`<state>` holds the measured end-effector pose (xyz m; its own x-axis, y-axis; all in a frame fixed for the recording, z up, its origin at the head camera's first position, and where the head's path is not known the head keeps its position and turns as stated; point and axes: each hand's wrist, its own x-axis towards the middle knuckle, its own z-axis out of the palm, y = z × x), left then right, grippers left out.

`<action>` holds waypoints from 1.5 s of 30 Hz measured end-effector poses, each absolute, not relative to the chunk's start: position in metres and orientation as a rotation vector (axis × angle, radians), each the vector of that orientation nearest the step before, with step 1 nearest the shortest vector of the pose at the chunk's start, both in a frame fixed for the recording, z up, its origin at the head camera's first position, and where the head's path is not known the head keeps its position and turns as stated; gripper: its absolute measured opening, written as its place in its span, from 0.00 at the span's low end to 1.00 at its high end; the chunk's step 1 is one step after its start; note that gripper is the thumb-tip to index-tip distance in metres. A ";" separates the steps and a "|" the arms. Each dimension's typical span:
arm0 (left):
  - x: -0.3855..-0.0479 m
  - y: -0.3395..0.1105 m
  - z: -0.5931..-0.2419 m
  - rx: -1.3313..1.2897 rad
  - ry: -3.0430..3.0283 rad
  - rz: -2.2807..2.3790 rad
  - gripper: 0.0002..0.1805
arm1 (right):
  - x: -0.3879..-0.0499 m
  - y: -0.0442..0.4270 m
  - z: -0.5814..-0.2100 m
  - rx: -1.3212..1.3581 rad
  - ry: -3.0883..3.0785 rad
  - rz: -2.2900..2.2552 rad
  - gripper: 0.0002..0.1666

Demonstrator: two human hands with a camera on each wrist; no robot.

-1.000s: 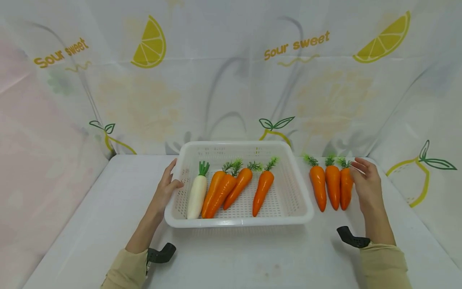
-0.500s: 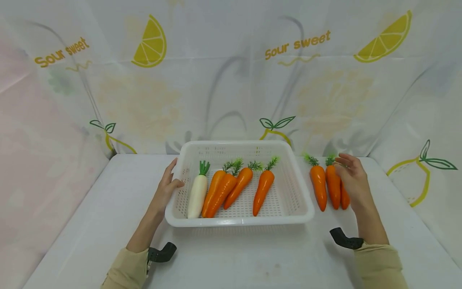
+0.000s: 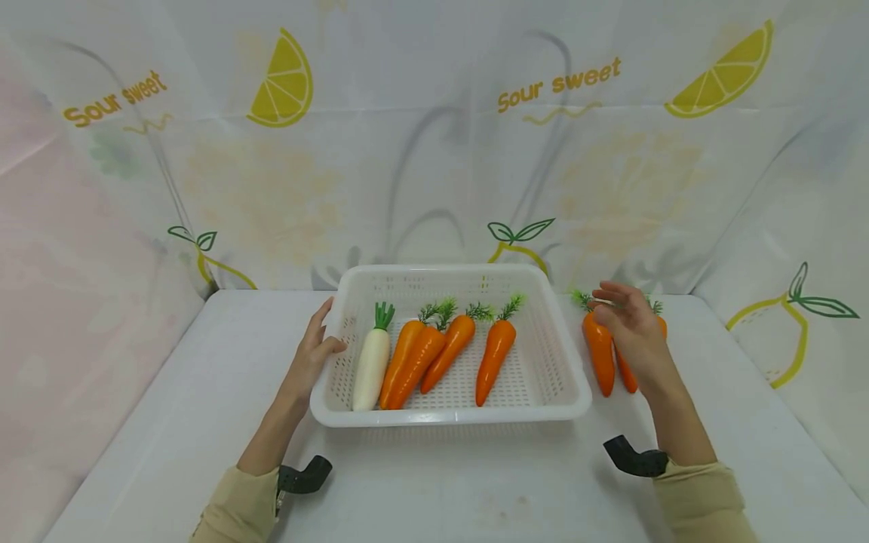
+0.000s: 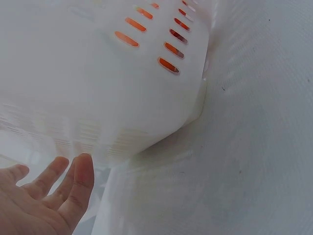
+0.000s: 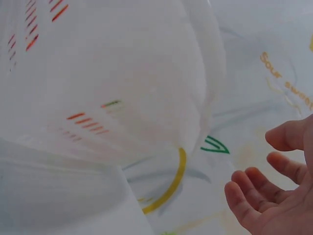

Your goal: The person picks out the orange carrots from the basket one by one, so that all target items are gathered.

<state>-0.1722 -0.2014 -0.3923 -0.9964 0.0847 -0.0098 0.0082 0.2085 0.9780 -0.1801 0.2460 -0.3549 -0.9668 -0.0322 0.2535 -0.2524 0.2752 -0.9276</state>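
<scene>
A white plastic basket (image 3: 448, 415) holds a white radish (image 3: 371, 369) at its left and several orange carrots (image 3: 495, 362). At the basket's left side is my left hand (image 3: 308, 366), fingers relaxed along the wall; in the left wrist view the hand (image 4: 54, 196) is by the basket (image 4: 98, 83). My right hand (image 3: 634, 332) hovers over the carrots lying right of the basket, fingers loosely bent and holding nothing. It partly covers the middle carrot (image 3: 626, 373); the left one (image 3: 599, 354) shows mostly, the right one (image 3: 661, 326) only near its top. In the right wrist view, the hand (image 5: 279, 186) faces the basket (image 5: 122, 73).
A white-covered table (image 3: 434, 483) lies under everything. Behind it hangs a pale cloth (image 3: 407, 166) with lemon prints and "Sour sweet" lettering. Each wrist wears a black device, the left one (image 3: 305, 477) and the right one (image 3: 634, 457).
My right hand has moved left, from beside the rightmost loose carrot to above the middle and left ones. The left hand and the basket have stayed in place.
</scene>
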 end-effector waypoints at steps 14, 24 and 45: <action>-0.172 -0.198 -0.395 0.088 2.379 1.934 0.41 | -0.172 0.219 -0.351 0.459 -2.362 1.806 0.26; -0.172 -0.200 -0.395 0.075 2.360 1.943 0.41 | -0.170 0.191 -0.355 0.583 -2.504 1.767 0.29; -0.175 -0.203 -0.394 0.080 2.376 1.943 0.41 | -0.189 0.151 -0.358 0.743 -2.956 0.823 0.27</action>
<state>-0.1753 -0.2027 -0.3937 -0.9961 0.0857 -0.0222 -0.0047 0.1986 0.9801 -0.1889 0.1506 -0.3577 -0.8891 -0.4447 0.1085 -0.4368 0.7533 -0.4917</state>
